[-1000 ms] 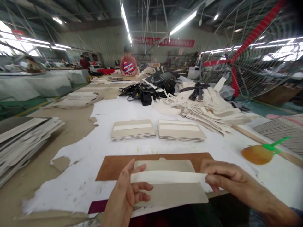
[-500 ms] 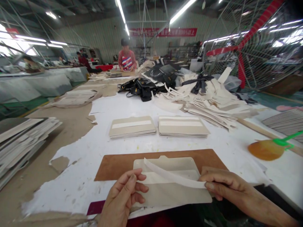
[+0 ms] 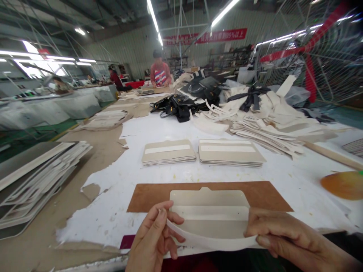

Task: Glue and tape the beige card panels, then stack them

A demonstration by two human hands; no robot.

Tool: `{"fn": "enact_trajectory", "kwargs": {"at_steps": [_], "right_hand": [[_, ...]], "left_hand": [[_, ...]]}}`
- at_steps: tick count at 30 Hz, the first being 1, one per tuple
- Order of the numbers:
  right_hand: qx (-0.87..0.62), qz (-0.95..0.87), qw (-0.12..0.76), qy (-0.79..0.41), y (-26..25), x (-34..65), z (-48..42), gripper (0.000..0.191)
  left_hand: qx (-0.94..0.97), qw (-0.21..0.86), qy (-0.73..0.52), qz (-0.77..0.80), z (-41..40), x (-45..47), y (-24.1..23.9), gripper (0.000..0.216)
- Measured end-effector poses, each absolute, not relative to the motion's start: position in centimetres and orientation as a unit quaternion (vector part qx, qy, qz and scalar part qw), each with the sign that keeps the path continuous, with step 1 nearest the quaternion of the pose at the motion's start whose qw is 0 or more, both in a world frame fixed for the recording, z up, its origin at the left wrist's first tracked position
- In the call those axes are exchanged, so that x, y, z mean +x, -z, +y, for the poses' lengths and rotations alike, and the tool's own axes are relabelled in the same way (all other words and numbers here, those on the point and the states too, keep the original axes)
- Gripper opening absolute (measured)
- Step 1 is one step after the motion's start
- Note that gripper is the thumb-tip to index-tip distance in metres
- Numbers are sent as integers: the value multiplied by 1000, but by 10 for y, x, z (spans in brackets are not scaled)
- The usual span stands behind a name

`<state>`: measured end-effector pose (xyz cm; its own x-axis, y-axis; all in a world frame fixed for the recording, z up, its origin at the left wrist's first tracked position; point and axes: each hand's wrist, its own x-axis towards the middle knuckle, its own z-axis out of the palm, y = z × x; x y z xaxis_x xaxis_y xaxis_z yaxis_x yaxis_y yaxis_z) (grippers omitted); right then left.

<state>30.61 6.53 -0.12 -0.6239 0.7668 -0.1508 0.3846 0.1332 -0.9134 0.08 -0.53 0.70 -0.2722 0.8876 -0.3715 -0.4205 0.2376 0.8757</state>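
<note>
A narrow white strip (image 3: 210, 241) sags in a curve between my two hands. My left hand (image 3: 159, 230) pinches its left end between thumb and forefinger, the other fingers curled loosely. At the right end, my right hand (image 3: 279, 232) grips the strip between thumb and fingers. Just behind the strip lies a beige panel (image 3: 210, 226) with a small tab on its far edge and a lighter white band (image 3: 211, 212) across its middle. The panel rests partly over a brown sheet (image 3: 150, 196); its near edge is hidden by the strip.
Two stacks of beige panels (image 3: 168, 156) (image 3: 229, 156) sit farther back on the white table covering (image 3: 124, 189). Black bags (image 3: 178, 105) and a heap of pale pieces (image 3: 272, 132) lie beyond. Loose panels (image 3: 42, 189) are piled left. A person (image 3: 160, 73) stands at the far end.
The strip's left end, free before, is now between my left fingers. The strip has come down and nearer, off the panel's middle. The view has shifted a little.
</note>
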Motion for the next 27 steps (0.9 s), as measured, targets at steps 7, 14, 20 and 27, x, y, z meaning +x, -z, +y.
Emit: {"fn": "enact_trajectory", "kwargs": {"at_steps": [7, 14, 20, 27], "right_hand": [[-498, -628, 232, -551, 8, 308, 80, 42], [-575, -608, 279, -471, 23, 301, 109, 43], [-605, -636, 283, -387, 43, 299, 120, 38], [-629, -655, 264, -325, 61, 307, 119, 44]], "left_hand": [[316, 526, -518, 595, 2, -19, 12, 49], [479, 424, -417, 645, 33, -33, 14, 37], [462, 391, -403, 686, 47, -33, 13, 40], [468, 309, -376, 738, 51, -28, 18, 38]]}}
